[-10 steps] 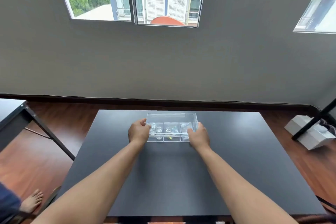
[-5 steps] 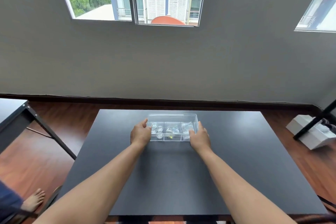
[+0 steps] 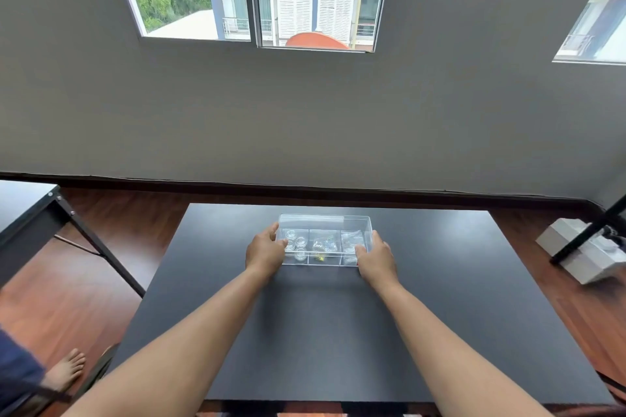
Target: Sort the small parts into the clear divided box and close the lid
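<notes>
A clear divided box (image 3: 324, 222) sits on the far middle of the black table (image 3: 325, 332). Its left compartment holds small round clear pieces (image 3: 299, 243), the middle one small parts with a yellow bit (image 3: 321, 245), the right one small clear bags (image 3: 350, 240). My left hand (image 3: 266, 251) grips the box's left end, fingers on the rim. At the right end my right hand (image 3: 377, 257) holds the near corner. Whether the lid lies on the box I cannot tell.
A second dark table (image 3: 30, 210) stands to the left over the wooden floor. A white box (image 3: 576, 247) and a black stand leg (image 3: 589, 234) are on the floor at the right. A bare foot (image 3: 66, 371) is at the lower left.
Both hands stayed on the ends of the box; the box and hands shifted very slightly, and my left fingers curl a little further over the rim.
</notes>
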The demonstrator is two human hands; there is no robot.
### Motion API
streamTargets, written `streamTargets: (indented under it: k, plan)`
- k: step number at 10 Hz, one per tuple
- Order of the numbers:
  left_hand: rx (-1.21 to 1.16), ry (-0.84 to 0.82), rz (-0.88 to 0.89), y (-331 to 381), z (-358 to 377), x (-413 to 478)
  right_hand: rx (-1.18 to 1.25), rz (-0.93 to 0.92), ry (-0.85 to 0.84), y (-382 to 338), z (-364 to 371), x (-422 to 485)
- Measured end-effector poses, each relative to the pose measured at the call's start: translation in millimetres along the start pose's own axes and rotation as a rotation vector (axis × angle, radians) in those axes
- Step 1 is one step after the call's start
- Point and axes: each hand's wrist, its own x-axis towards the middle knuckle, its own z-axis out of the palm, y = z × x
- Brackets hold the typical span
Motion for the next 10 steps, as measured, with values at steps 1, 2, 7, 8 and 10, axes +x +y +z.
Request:
streamTargets:
  k: [1,2,7,8,10]
  plan:
    - [-0.017,-0.001,-0.006,-1.6,0.4,0.6,-0.001,-0.002,0.002,1.4,0.8,-0.1]
    - [-0.012,-0.005,-0.012,-0.7,0.9,-0.2,-0.002,0.001,-0.001,0.2,0.3,-1.4]
    - [0.149,0.222,-0.018,-24.0,-6.3,-15.9,-0.018,0.032,0.140,43.6,-7.7,-9.5]
    - [0.399,0.236,0.044,-43.6,-6.7,-26.9,-0.256,-0.037,0.158,65.8,-8.6,-16.8]
    - [0.795,0.144,0.130,-76.8,8.2,-46.2,-0.592,-0.135,0.102,89.9,0.9,-20.9]
